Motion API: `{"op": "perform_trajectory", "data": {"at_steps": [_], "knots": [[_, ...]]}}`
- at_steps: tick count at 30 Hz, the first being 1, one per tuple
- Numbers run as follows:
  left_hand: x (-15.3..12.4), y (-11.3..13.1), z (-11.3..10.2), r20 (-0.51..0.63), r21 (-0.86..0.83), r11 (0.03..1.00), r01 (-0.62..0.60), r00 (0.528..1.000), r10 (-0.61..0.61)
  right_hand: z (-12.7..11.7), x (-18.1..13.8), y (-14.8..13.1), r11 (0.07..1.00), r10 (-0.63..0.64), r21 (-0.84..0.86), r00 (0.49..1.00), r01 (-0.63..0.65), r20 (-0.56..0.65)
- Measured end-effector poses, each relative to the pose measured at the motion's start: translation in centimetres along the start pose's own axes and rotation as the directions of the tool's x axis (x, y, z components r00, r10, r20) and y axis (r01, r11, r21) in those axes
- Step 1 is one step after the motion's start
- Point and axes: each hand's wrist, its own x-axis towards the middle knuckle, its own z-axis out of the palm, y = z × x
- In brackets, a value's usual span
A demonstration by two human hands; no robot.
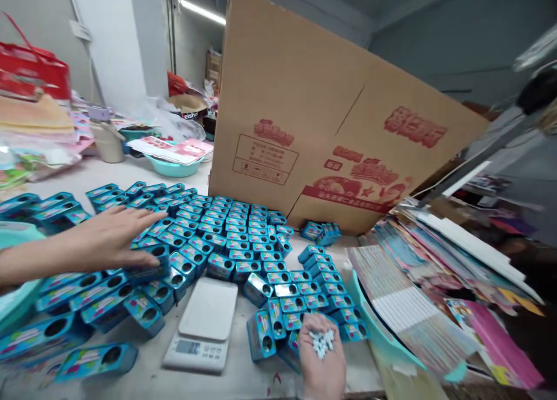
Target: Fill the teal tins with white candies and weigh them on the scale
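Several small blue tins [235, 237] with round holes in their tops cover the table in rows. My left hand [113, 237] reaches in from the left, fingers stretched over the tins, thumb and fingers closing on one blue tin [152, 255]. At the bottom edge, my right hand [322, 353] is cupped palm up and holds a small heap of white pellets [322, 342]. It hovers over the tins at the front right. A white digital scale [204, 324] lies between my two hands.
A big cardboard box [331, 121] stands behind the tins. Stacks of printed cards [404, 295] lie to the right beside a teal tray [374, 330]. At back left are a teal bowl [174, 168], a cup [107, 139] and a red bag [35, 75].
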Motion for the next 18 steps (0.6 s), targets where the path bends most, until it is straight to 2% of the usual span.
{"op": "perform_trajectory", "data": {"at_steps": [2, 4, 7, 9, 12, 14, 18], "knots": [[-2.6, -1.0, 2.5, -0.003, -0.054, 0.998, 0.016, 1.000, -0.016, 1.4, -0.2, 2.2, 0.999, 0.036, -0.039, 0.999, -0.035, 0.029], [-4.1, -0.8, 4.3, -0.039, -0.126, 0.992, -0.003, 0.999, -0.001, 2.7, -0.5, 3.8, 0.995, 0.075, -0.066, 0.996, -0.071, 0.056], [-4.3, 0.8, 4.2, -0.144, -0.220, 0.974, -0.060, 0.989, 0.028, 3.6, -1.0, 4.9, 0.989, 0.102, -0.120, 0.989, -0.089, 0.108], [-3.5, 2.3, 3.1, -0.169, -0.261, 0.959, -0.108, 0.984, 0.064, 3.6, -1.4, 4.8, 0.983, 0.097, -0.167, 0.986, -0.074, 0.137], [-2.0, 5.4, 2.3, -0.116, -0.319, 0.931, -0.177, 0.982, 0.147, 3.2, -1.7, 4.5, 0.986, 0.074, -0.156, 0.991, -0.057, 0.109], [-1.2, 7.9, 3.5, -0.073, -0.373, 0.901, -0.223, 0.975, 0.211, 3.0, -1.8, 4.5, 0.993, 0.062, -0.102, 0.995, -0.054, 0.075], [-0.5, 12.3, 8.2, 0.027, -0.447, 0.858, -0.254, 0.955, 0.297, 3.0, -1.6, 4.9, 0.995, 0.084, -0.056, 0.993, -0.080, 0.083]]}}
